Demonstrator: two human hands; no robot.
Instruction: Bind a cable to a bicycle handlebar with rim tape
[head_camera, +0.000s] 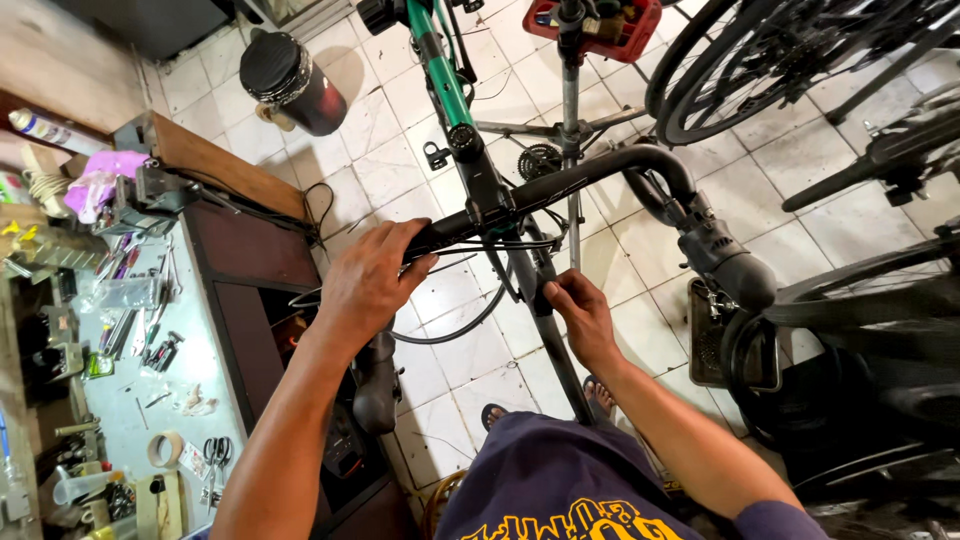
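On the far left stood a messy workbench (215, 350) with small tools on it, and a pair of scissors (216, 452) lay near its front edge. A roll of tape (165, 449) sat just beside the scissors. Farther back on the white tile floor was a dark round can (292, 84).

The left hand (368, 280) was wrapped around the left side of the black handlebar (590, 170), with the fingers curled over the top. Below that hand hung a black brake lever (377, 385).

In the middle, the green bike frame (440, 70) ran up and away from the handlebar. Thin black cables (470, 325) looped down under the bar.

The right hand (582, 315) was just below the bar, near the cables. Its fingertips were pressed together, pinching something small, but I could not tell what it was.

On the right, the other brake lever (730, 260) stuck out from the curved end of the bar. A bike wheel (760, 60) stood behind it.
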